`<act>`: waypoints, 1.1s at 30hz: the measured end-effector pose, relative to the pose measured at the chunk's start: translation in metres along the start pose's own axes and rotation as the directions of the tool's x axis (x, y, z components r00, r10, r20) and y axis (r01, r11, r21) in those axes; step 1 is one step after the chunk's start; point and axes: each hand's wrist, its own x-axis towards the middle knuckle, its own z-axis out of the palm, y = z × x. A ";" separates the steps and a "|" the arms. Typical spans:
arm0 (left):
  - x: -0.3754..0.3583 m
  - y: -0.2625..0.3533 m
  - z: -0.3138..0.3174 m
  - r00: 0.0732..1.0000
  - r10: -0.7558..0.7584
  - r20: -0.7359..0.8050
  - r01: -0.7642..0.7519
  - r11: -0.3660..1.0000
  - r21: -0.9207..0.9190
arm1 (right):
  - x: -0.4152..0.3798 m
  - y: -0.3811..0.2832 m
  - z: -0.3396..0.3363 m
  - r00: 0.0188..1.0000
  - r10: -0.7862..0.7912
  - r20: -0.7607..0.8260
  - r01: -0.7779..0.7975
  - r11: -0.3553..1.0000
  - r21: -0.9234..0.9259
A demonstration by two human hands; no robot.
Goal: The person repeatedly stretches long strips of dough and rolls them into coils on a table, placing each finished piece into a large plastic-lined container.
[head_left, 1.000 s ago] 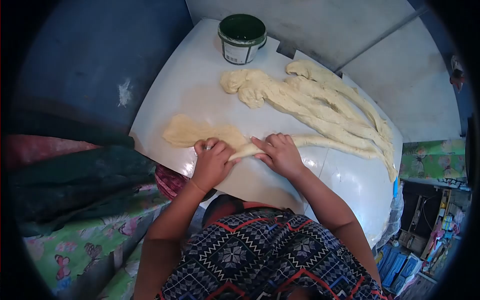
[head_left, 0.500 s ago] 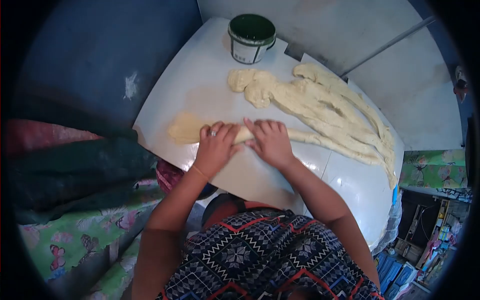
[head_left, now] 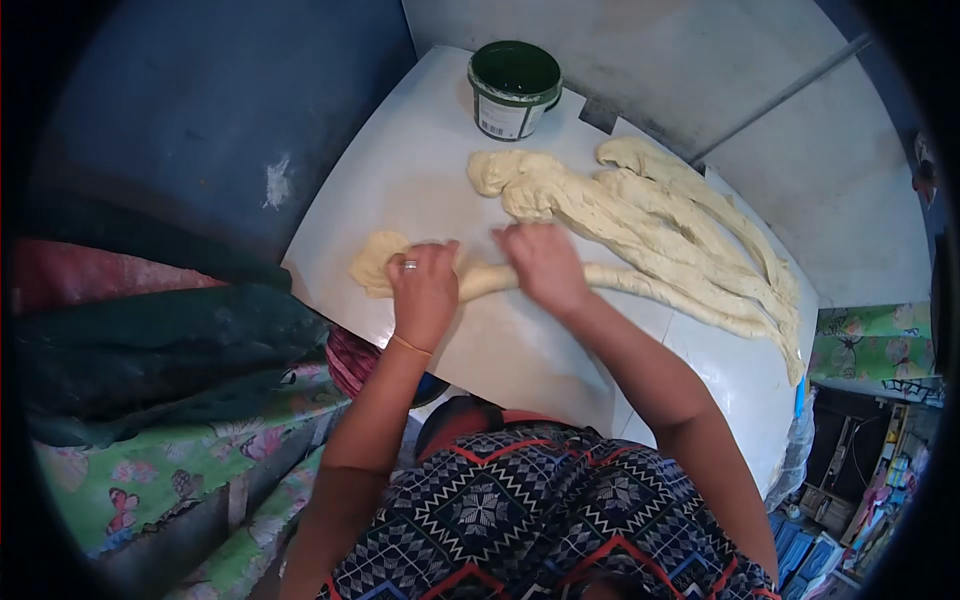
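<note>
A long rope of pale dough (head_left: 487, 281) runs across the white tabletop, with a flattened, loose end (head_left: 377, 262) at its left. My left hand (head_left: 427, 280), wearing a ring, is curled over the rope beside that end. Farther right along the same rope, my right hand (head_left: 543, 262) is closed over it, its fingers bent and slightly blurred. Between the two hands a stretch of rope shows, smooth and rounded. The undersides of both hands are hidden. Behind lies a larger spread of lumpy dough (head_left: 630, 225), which meets the rope toward the right.
A dark green bucket (head_left: 515, 90) with a white label stands at the back of the white table (head_left: 520, 350). Walls border the table at the back and left. Dark green cloth (head_left: 160, 340) hangs at the left, and a shelf with assorted goods (head_left: 880, 480) is at lower right.
My hands have moved apart along the rope, leaving more of it showing between them. The left fingers have shifted nearer the flattened end, which looks more bunched. The whole view has shifted slightly.
</note>
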 end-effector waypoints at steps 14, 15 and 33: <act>-0.011 -0.010 -0.029 0.987 -0.159 0.026 0.160 0.987 -0.007 | 0.021 -0.003 0.002 0.987 0.008 -0.161 -0.054 0.959 -0.279; -0.004 -0.009 -0.023 0.989 -0.149 0.025 0.149 0.989 -0.010 | 0.023 -0.003 0.002 0.986 0.015 -0.169 -0.063 0.957 -0.282; -0.065 -0.017 -0.057 0.949 -0.010 0.315 0.086 0.970 -0.229 | -0.021 -0.016 0.002 0.952 -0.284 0.116 0.284 0.959 0.013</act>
